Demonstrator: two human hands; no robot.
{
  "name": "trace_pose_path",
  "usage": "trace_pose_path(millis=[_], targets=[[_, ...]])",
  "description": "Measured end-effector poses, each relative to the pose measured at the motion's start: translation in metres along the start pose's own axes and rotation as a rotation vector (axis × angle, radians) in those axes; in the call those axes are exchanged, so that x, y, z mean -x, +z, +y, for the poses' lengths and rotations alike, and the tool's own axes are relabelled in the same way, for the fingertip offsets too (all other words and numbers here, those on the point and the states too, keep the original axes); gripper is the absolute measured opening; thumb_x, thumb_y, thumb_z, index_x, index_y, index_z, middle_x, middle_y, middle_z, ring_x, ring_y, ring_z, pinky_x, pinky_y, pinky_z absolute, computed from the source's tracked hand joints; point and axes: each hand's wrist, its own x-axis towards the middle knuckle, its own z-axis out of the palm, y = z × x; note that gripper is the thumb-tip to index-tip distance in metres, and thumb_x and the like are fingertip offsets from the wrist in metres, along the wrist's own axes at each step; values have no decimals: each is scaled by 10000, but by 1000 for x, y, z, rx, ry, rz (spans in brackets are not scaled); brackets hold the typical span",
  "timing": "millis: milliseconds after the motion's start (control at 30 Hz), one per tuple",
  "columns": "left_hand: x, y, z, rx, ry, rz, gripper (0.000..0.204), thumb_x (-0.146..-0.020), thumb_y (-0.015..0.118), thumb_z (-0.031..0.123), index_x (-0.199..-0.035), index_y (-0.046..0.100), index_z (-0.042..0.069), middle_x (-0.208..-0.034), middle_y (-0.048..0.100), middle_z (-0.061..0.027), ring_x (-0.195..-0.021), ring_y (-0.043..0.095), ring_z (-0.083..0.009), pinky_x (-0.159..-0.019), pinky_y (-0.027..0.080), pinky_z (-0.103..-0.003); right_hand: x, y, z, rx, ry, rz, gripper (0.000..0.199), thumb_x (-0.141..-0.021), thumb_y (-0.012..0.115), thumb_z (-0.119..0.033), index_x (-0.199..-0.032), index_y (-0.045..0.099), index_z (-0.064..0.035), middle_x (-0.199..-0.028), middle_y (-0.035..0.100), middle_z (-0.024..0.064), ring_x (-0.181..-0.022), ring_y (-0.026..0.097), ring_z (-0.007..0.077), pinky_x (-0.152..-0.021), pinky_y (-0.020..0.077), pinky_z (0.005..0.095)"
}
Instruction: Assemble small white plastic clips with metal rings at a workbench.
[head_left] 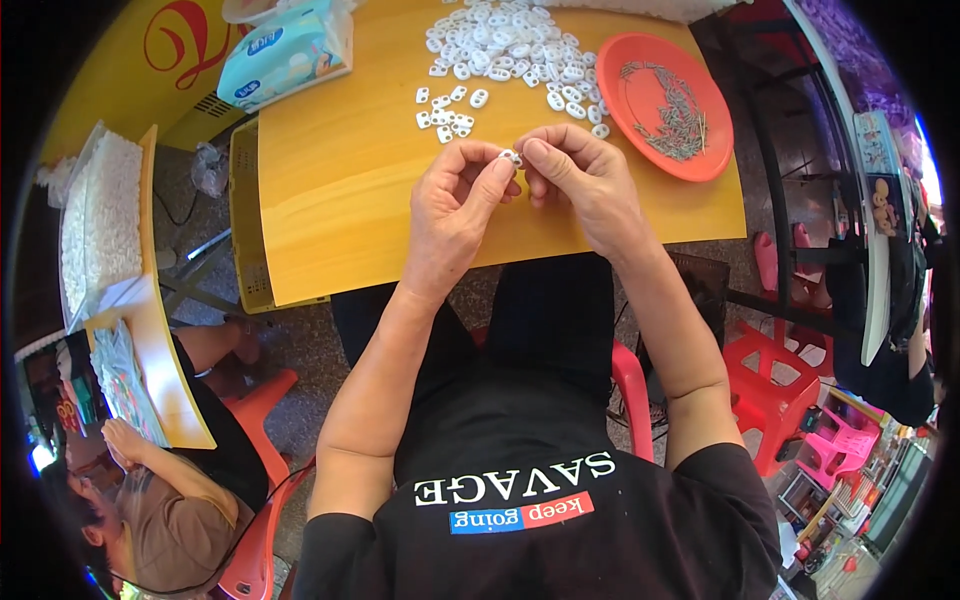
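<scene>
My left hand (462, 205) pinches a small white plastic piece (511, 158) between thumb and fingers, above the near part of the table. Against the piece's right side, my right hand (582, 180) is closed, thumb and forefinger pressed together; whatever lies between them is too small to make out. Just beyond my hands is a small group of white pieces with dark holes (444, 118). A larger heap of white oval pieces (505, 42) spreads behind it. To the right, a red plate (622, 95) holds many thin grey metal pins (680, 122).
The yellow table (340, 190) carries a blue tissue pack (290, 55) at its far left. On the left, another person (180, 520) sits at a side table (175, 390) with a clear bag of white pieces (105, 220). Red stools (765, 375) stand on the right.
</scene>
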Motion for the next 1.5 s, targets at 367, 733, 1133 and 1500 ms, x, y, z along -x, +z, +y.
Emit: trace_pose_path(millis=[367,733,1133,1500], targets=[[2,-1,0,32,18,-21,120,-969,608,114,-1007,592,2,-886,626,-21,-809,598,-78,-741,491,-218,2,5,4,-65,30,19,200,-970,629,-225,-1004,643,-28,-764,602,-7,-669,557,76,-612,446,201],[1,0,-2,-5,15,30,128,-960,627,122,-987,600,-1,-845,627,-17,-768,601,-79,-706,496,-221,2,16,7,515,-386,189,113,-914,674,-81,-895,633,23,-747,652,52,-651,585,73,-570,479,239],[-1,3,-4,-35,28,74,116,-955,632,107,-956,600,-4,-816,625,-21,-723,598,-78,-669,492,-213,-4,13,4,620,-447,168,114,-879,696,-54,-846,614,19,-702,628,60,-615,582,111,-550,462,251],[0,-1,-3,-44,20,79,132,-952,643,125,-946,605,-2,-803,632,-20,-714,598,-74,-664,491,-214,-8,15,3,682,-472,174,127,-862,710,-62,-819,614,9,-688,609,68,-585,554,126,-535,452,274]])
